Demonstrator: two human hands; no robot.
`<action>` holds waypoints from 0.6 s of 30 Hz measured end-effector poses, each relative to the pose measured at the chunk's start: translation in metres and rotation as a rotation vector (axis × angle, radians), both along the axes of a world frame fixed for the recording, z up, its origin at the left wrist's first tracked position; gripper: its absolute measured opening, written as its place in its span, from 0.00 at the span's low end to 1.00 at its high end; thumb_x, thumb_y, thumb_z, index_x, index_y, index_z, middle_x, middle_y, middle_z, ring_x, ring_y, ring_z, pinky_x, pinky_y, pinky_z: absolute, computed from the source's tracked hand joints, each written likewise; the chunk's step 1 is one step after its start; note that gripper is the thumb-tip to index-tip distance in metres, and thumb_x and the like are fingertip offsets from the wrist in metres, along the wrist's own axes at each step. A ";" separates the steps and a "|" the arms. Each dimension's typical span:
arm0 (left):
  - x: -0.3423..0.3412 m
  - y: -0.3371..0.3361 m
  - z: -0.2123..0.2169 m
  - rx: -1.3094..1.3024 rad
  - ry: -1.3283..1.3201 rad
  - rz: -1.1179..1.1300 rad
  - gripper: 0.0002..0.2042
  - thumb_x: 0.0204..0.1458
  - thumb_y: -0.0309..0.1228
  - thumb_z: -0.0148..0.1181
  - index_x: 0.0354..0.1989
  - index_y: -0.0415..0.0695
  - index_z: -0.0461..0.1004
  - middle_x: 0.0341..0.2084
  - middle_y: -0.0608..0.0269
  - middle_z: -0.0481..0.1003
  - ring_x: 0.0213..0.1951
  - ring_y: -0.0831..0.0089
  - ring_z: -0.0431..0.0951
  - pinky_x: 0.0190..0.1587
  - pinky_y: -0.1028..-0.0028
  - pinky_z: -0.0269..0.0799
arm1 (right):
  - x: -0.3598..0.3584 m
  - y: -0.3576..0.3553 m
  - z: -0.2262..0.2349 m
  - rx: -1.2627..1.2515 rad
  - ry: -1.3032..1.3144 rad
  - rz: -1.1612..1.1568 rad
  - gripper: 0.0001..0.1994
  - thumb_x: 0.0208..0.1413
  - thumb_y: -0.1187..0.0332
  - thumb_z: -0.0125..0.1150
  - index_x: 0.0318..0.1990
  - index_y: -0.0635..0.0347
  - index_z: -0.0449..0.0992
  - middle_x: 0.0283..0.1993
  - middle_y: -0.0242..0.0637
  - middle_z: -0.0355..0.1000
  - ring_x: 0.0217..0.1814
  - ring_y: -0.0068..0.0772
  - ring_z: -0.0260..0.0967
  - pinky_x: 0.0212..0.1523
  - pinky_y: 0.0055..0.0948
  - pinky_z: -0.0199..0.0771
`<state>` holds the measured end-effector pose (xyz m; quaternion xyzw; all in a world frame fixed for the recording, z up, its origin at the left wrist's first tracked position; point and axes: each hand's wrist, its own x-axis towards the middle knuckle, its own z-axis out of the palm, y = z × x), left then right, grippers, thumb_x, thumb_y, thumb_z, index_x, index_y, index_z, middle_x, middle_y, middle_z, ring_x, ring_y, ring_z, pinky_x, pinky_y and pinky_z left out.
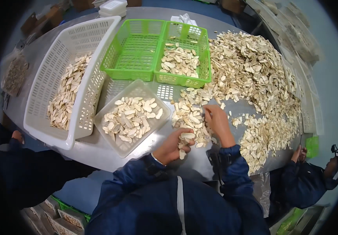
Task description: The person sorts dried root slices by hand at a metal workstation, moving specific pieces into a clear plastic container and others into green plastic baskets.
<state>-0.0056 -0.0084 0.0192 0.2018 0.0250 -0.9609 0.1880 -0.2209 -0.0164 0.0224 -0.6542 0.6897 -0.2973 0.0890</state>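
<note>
Slices (187, 136) are sitting in the curled left hand (172, 149), held.
At its two o'clock, the right hand (218, 122) is bending at a pile's (188, 112) edge, its hold impossible to tell; at ten o'clock, a tray (137, 89) of more slices is resting on the desk (192, 162).

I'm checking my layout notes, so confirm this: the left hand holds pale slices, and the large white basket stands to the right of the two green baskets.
Not quite: the large white basket stands to the left of the two green baskets, as the head view shows. The rest is right: the left hand holds pale slices.
</note>
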 end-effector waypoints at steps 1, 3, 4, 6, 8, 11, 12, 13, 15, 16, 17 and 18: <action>-0.004 0.004 -0.008 0.020 0.012 -0.025 0.08 0.59 0.34 0.49 0.37 0.44 0.69 0.28 0.65 0.69 0.27 0.76 0.70 0.18 0.83 0.61 | -0.002 -0.007 0.001 0.005 0.007 -0.002 0.08 0.52 0.71 0.57 0.40 0.60 0.78 0.39 0.47 0.74 0.41 0.50 0.71 0.41 0.41 0.72; -0.006 0.008 -0.018 -0.051 -0.001 -0.077 0.07 0.58 0.34 0.50 0.36 0.44 0.69 0.28 0.66 0.69 0.26 0.76 0.70 0.17 0.84 0.61 | 0.001 -0.021 0.001 -0.004 0.081 0.018 0.09 0.51 0.73 0.58 0.40 0.60 0.77 0.41 0.44 0.73 0.43 0.49 0.70 0.42 0.40 0.72; -0.006 0.008 -0.022 -0.045 0.002 -0.076 0.07 0.58 0.34 0.50 0.36 0.44 0.69 0.28 0.66 0.69 0.26 0.76 0.70 0.17 0.84 0.61 | 0.001 -0.025 -0.001 -0.007 0.113 0.021 0.08 0.50 0.75 0.60 0.39 0.60 0.77 0.42 0.43 0.71 0.44 0.48 0.70 0.42 0.39 0.72; -0.005 0.004 -0.026 0.024 -0.013 -0.053 0.07 0.58 0.34 0.50 0.36 0.44 0.69 0.27 0.65 0.70 0.26 0.77 0.70 0.17 0.84 0.61 | -0.005 -0.030 -0.011 0.026 0.151 0.010 0.08 0.50 0.75 0.60 0.38 0.60 0.77 0.43 0.43 0.71 0.45 0.48 0.69 0.42 0.39 0.73; -0.006 0.003 -0.027 0.024 -0.004 -0.058 0.07 0.58 0.35 0.50 0.36 0.44 0.69 0.27 0.65 0.70 0.26 0.77 0.70 0.17 0.84 0.61 | -0.010 -0.029 -0.014 0.018 0.220 0.016 0.06 0.50 0.73 0.60 0.37 0.61 0.77 0.38 0.42 0.73 0.41 0.48 0.70 0.40 0.39 0.73; -0.005 0.004 -0.031 -0.042 -0.026 -0.070 0.08 0.59 0.35 0.50 0.35 0.44 0.70 0.27 0.65 0.70 0.26 0.78 0.71 0.17 0.84 0.61 | -0.014 -0.023 -0.011 0.142 0.026 -0.064 0.07 0.52 0.70 0.60 0.38 0.61 0.77 0.32 0.42 0.75 0.33 0.48 0.72 0.35 0.38 0.73; -0.004 0.003 -0.032 -0.109 -0.056 -0.081 0.08 0.59 0.35 0.49 0.35 0.44 0.70 0.27 0.66 0.71 0.26 0.78 0.71 0.17 0.84 0.61 | -0.015 -0.019 -0.012 0.139 -0.080 -0.074 0.10 0.53 0.70 0.60 0.42 0.62 0.77 0.24 0.37 0.74 0.24 0.36 0.72 0.29 0.30 0.71; -0.004 0.003 -0.032 -0.111 -0.052 -0.082 0.08 0.59 0.35 0.49 0.35 0.44 0.70 0.27 0.66 0.71 0.26 0.78 0.71 0.17 0.84 0.61 | -0.015 -0.015 -0.012 0.137 -0.076 -0.075 0.10 0.53 0.70 0.60 0.42 0.62 0.77 0.24 0.37 0.74 0.24 0.36 0.72 0.29 0.30 0.71; 0.000 0.004 -0.032 -0.205 -0.084 -0.096 0.09 0.60 0.36 0.48 0.36 0.44 0.70 0.28 0.66 0.71 0.26 0.79 0.71 0.18 0.84 0.61 | -0.013 -0.007 -0.005 0.296 -0.472 -0.115 0.12 0.54 0.70 0.59 0.46 0.63 0.76 0.24 0.32 0.73 0.24 0.19 0.68 0.27 0.22 0.68; 0.001 0.003 -0.035 -0.212 -0.050 -0.108 0.10 0.61 0.36 0.46 0.37 0.45 0.70 0.29 0.66 0.71 0.27 0.79 0.72 0.17 0.84 0.61 | -0.014 -0.003 0.001 0.347 -0.479 -0.100 0.13 0.55 0.71 0.58 0.47 0.63 0.75 0.23 0.26 0.70 0.25 0.14 0.63 0.27 0.19 0.65; 0.002 0.003 -0.033 -0.215 -0.048 -0.110 0.10 0.61 0.36 0.46 0.37 0.45 0.70 0.29 0.66 0.71 0.27 0.79 0.72 0.17 0.84 0.61 | -0.012 0.003 0.009 0.343 -0.477 -0.103 0.13 0.55 0.71 0.58 0.47 0.63 0.75 0.23 0.26 0.70 0.25 0.14 0.63 0.27 0.19 0.65; 0.003 0.002 -0.032 -0.199 -0.048 -0.102 0.09 0.60 0.37 0.48 0.37 0.45 0.70 0.29 0.67 0.72 0.26 0.79 0.73 0.18 0.84 0.61 | -0.009 0.007 0.016 0.456 -0.572 -0.019 0.13 0.55 0.70 0.58 0.47 0.63 0.76 0.24 0.26 0.70 0.26 0.14 0.64 0.28 0.19 0.66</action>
